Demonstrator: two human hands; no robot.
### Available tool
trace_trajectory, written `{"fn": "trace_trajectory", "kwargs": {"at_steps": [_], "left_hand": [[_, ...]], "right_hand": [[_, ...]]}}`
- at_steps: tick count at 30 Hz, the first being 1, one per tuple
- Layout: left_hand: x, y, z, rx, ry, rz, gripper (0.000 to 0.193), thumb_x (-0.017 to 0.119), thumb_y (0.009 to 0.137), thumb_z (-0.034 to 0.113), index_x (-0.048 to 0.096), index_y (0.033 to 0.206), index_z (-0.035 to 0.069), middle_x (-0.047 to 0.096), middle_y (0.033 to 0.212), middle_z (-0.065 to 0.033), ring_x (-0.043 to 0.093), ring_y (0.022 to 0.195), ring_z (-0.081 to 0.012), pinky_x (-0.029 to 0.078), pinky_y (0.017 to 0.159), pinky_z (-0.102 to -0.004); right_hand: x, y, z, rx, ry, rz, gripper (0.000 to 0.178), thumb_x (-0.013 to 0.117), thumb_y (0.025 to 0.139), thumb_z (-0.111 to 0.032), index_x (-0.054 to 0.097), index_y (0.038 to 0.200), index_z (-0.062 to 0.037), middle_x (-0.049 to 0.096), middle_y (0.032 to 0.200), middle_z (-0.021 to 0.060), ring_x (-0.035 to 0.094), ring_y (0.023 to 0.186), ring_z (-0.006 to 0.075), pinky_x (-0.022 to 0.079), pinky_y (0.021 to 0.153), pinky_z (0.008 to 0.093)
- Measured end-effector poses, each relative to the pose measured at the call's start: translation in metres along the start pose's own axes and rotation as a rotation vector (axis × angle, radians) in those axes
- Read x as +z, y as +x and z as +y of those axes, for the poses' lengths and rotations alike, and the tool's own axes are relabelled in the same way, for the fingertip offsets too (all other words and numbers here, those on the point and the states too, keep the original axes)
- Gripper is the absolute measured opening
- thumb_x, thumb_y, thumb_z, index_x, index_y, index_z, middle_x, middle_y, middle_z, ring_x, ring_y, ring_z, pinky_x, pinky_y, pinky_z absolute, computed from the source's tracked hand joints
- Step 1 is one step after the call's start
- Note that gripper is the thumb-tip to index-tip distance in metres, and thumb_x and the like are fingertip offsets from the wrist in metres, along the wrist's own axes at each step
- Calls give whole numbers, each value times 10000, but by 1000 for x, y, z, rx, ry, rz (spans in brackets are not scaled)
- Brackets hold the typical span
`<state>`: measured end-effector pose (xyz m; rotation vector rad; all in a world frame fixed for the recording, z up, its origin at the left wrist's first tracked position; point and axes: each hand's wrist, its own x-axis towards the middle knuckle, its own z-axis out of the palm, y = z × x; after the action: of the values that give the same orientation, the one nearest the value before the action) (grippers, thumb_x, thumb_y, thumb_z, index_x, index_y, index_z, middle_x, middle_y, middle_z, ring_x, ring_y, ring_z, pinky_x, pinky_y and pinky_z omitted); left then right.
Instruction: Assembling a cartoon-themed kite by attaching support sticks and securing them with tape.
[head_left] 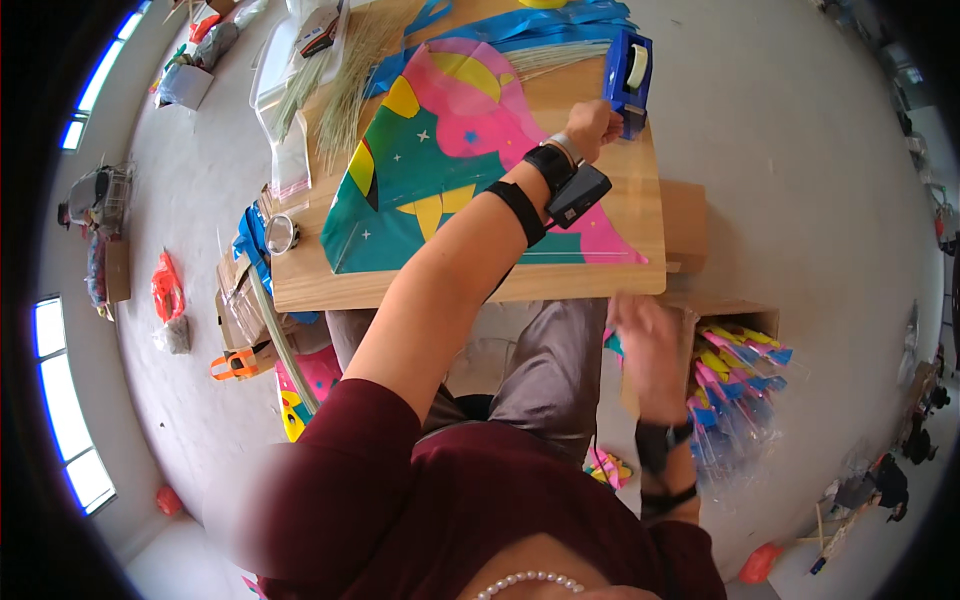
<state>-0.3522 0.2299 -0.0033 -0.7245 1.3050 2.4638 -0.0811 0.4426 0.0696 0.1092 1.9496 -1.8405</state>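
Note:
A thin printed sheet (400,190) in green, pink and yellow, shaped like a kite sail, lies spread on the wooden table (470,287). My left arm reaches across it toward the far right corner. There, my left hand (594,130) is closed, its fingers against the near end of a blue tape dispenser (627,85) with a pale roll in it. Whatever the fingertips pinch is too small to make out. My right hand (645,335) is smeared by motion beside the table's near right corner, close to an open cardboard box (740,316).
Thin pale sticks (360,70) and blue strips (520,32) lie at the table's far side, beside a clear plastic bin (275,75). Several colourful items in clear sleeves (735,385) stick out of the right-hand box. A roll of clear tape (281,233) sits at the left edge.

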Motion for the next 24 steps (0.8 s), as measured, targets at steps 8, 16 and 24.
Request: {"fn": "trace_trajectory", "kwargs": {"at_steps": [8, 16, 24], "left_hand": [[9, -3, 1, 77, 99, 55, 312, 616, 977, 269, 647, 997, -41, 668, 975, -125, 655, 915, -234, 545, 830, -329], [15, -1, -13, 271, 328, 143, 210, 827, 836, 171, 714, 822, -6, 678, 776, -16, 626, 679, -127, 518, 629, -260], [34, 2, -5, 575, 1103, 403, 151, 691, 822, 159, 752, 865, 28, 739, 933, -202, 726, 874, -360, 584, 767, -441]], "right_hand": [[18, -69, 48, 150, 353, 58, 134, 648, 997, -137, 647, 1068, -24, 638, 1006, 17, 572, 961, 118, 453, 894, 278], [16, -54, 88, 188, 247, 53, 147, 674, 987, -157, 653, 1057, -31, 648, 982, -4, 600, 925, 81, 482, 854, 261], [3, -45, 89, 216, 277, 74, 149, 671, 990, -167, 657, 1058, -35, 659, 988, 0, 616, 934, 89, 503, 856, 272]]}}
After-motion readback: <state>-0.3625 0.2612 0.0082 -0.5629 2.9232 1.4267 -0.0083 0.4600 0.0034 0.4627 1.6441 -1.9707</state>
